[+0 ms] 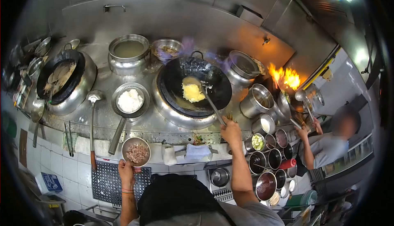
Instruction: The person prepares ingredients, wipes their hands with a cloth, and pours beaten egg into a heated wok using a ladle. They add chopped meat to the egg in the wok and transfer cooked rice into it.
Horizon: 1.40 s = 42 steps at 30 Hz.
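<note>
My left hand (126, 171) grips the rim of a metal bowl (147, 160) with small pieces of pinkish chopped meat (136, 153) in it. The bowl is held at the front edge of the stove. My right hand (231, 134) is closed round the handle of a ladle (212, 102). The ladle's head lies in a black wok (213, 76), against a yellow, egg-like mass (193, 93). To the left of this wok, a strainer (118, 134) holds white rice (130, 101).
Another wok (43, 76) stands far left, and a long-handled ladle (92, 123) lies on the stove (104, 102). Several seasoning pots (266, 185) stand at the right. A co-worker (334, 141) handles a ladle (301, 96) near tall flames (284, 77). Behind sits a large pot (128, 65).
</note>
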Available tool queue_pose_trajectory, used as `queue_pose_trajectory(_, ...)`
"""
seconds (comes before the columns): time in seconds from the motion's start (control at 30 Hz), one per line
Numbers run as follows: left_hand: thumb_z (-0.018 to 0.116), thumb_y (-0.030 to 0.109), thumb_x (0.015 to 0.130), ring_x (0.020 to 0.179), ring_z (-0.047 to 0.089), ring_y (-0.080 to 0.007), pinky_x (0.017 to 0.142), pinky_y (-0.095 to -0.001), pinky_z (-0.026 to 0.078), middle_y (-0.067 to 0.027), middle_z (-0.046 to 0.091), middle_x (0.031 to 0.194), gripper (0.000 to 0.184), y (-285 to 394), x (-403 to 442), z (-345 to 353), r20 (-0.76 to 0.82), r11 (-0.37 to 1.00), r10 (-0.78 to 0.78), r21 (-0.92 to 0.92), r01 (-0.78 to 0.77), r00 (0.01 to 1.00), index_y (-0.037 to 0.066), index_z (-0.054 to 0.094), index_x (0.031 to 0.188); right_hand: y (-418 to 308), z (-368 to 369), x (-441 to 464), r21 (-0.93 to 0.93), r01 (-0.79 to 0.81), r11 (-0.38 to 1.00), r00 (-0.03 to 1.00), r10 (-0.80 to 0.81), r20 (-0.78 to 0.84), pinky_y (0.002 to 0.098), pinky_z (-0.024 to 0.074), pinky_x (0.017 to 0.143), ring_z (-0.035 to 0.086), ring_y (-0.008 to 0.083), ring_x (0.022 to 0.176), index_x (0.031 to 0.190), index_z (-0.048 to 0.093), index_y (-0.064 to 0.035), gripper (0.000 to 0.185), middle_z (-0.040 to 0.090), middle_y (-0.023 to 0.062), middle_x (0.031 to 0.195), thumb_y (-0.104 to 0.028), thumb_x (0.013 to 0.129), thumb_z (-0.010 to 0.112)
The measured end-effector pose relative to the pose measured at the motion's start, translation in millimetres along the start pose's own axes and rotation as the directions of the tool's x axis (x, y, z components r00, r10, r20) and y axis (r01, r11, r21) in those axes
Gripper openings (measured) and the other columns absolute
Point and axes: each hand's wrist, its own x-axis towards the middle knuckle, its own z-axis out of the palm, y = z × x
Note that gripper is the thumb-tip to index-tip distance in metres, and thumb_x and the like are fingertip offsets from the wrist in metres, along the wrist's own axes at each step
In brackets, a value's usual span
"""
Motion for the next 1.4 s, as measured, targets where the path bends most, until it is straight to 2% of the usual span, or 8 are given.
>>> queue_pose_trajectory(0.4,0.048,0.000,0.077,0.046,0.061,-0.0203,0.039,-0.0294,0.055,-0.0116,0.059,0.067,0.007,39,3,61,0.133,0.996,0.023,0.084,-0.034,0.991,0.004,0.044,0.076,17,4,-12,0.089,0.059,0.994,0.996,-0.053,-0.071,0.0481,0.0512,0.074,0.064,0.0396,0.082,0.116,0.064,-0.0208,0.037,0.066,0.0213,0.085,-0.015,0.079,0.060)
queue_pose_trajectory(0.63,0.054,0.001,0.077,0.052,0.051,-0.0092,0.039,-0.0277,0.045,-0.0022,0.050,0.065,0.013,78,72,202,0.297,0.862,0.389,0.218,-0.458,0.872,0.004,0.047,0.068,56,30,-47,0.078,-0.097,0.992,0.994,0.101,-0.048,0.0488,0.0487,0.075,0.062,0.0422,0.085,0.106,0.060,-0.0039,0.032,0.064,0.0238,0.088,-0.014,0.077,0.066)
queue_pose_trajectory(0.7,0.051,0.004,0.078,0.060,0.061,-0.0184,0.049,-0.0308,0.050,-0.0137,0.062,0.079,0.013,65,124,244,0.441,0.671,0.393,0.463,-0.580,0.807,-0.003,0.060,0.086,65,43,-58,0.166,0.002,0.986,0.997,0.012,-0.080,0.0487,0.0482,0.075,0.061,0.0434,0.085,0.099,0.056,0.0020,0.029,0.062,0.0257,0.084,-0.006,0.073,0.066)
queue_pose_trajectory(0.77,0.052,0.003,0.079,0.064,0.061,-0.0315,0.058,-0.0390,0.050,-0.0203,0.061,0.086,0.010,61,138,300,0.619,-0.016,0.741,0.404,-0.915,0.261,-0.004,0.058,0.082,75,56,-66,0.263,0.040,0.964,0.987,0.002,-0.159,0.0482,0.0479,0.075,0.060,0.0434,0.086,0.099,0.056,0.0024,0.030,0.062,0.0258,0.085,-0.003,0.071,0.065)
queue_pose_trajectory(0.9,0.057,-0.001,0.075,0.080,0.061,-0.0429,0.077,-0.0471,0.050,-0.0232,0.055,0.110,0.009,44,158,376,0.764,-0.113,0.554,0.463,-0.879,0.331,-0.002,0.061,0.083,67,24,-79,0.272,0.042,0.962,0.984,0.008,-0.180,0.0468,0.0479,0.077,0.060,0.0435,0.088,0.108,0.059,0.0030,0.038,0.061,0.0270,0.091,0.001,0.071,0.062)
queue_pose_trajectory(1.2,0.053,-0.001,0.077,0.065,0.065,-0.0355,0.057,-0.0424,0.055,-0.0253,0.052,0.113,0.009,31,169,408,0.940,-0.505,0.308,0.289,-0.813,0.143,-0.002,0.060,0.083,49,14,-71,0.271,0.048,0.961,0.972,0.017,-0.233,0.0474,0.0483,0.076,0.060,0.0433,0.087,0.110,0.059,0.0014,0.039,0.062,0.0253,0.091,0.001,0.071,0.063)
queue_pose_trajectory(1.3,0.053,-0.001,0.076,0.078,0.064,-0.0415,0.071,-0.0466,0.053,-0.0247,0.055,0.113,0.012,37,163,391,0.829,-0.237,0.479,0.440,-0.866,0.290,-0.003,0.061,0.085,52,0,-63,0.247,0.071,0.966,0.990,-0.038,-0.139,0.0481,0.0484,0.074,0.060,0.0437,0.086,0.111,0.060,-0.0030,0.039,0.063,0.0249,0.088,0.000,0.072,0.062)
queue_pose_trajectory(1.4,0.053,-0.001,0.074,0.076,0.059,-0.0446,0.078,-0.0484,0.049,-0.0254,0.059,0.099,0.012,65,144,362,0.611,-0.044,0.768,0.352,-0.935,0.194,-0.006,0.060,0.082,37,-20,-48,0.136,0.089,0.987,0.994,-0.079,-0.078,0.0489,0.0495,0.074,0.062,0.0429,0.087,0.108,0.060,-0.0051,0.035,0.064,0.0238,0.088,-0.003,0.073,0.062)
